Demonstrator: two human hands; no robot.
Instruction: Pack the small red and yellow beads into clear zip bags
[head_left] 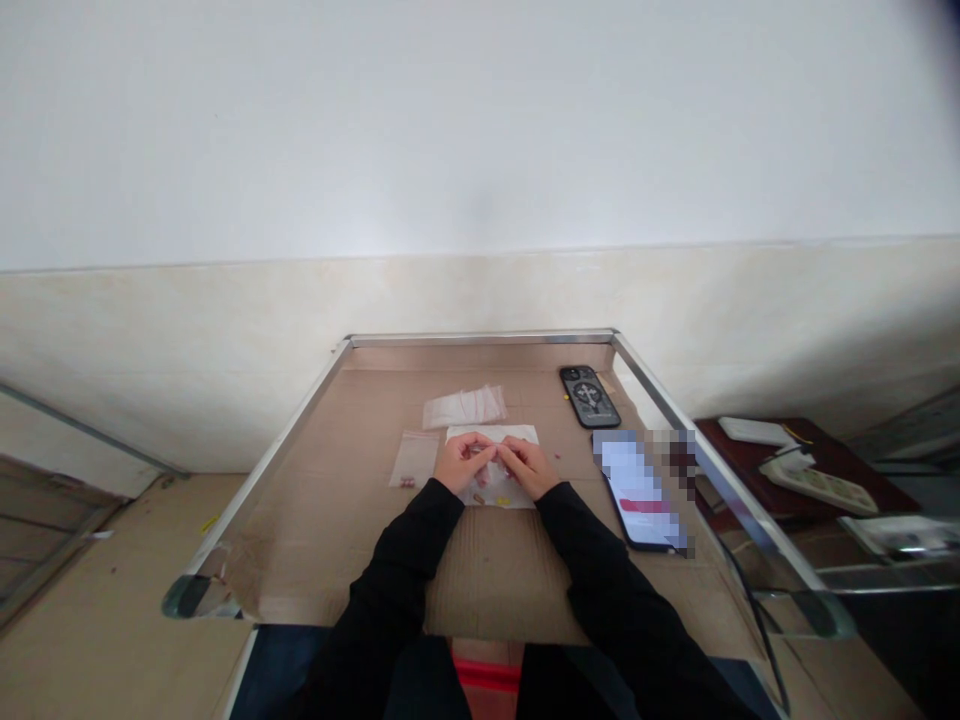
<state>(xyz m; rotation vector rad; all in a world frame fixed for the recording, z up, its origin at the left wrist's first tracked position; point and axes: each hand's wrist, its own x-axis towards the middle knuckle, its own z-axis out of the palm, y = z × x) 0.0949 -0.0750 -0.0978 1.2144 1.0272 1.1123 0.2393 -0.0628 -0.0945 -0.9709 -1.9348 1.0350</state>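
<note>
Left hand [461, 462] and right hand [527, 466] met at frame centre, fingers curled closed, tips together; any held item too small to tell. Both lay over a white paper sheet [491, 434]. A small clear plastic bag [414, 459] lay just left, a stack of clear plastic bags [463, 407] above.

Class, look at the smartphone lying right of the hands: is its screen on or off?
On: the smartphone shows a bright white display with a red bar, though its content is pixelated.
</note>
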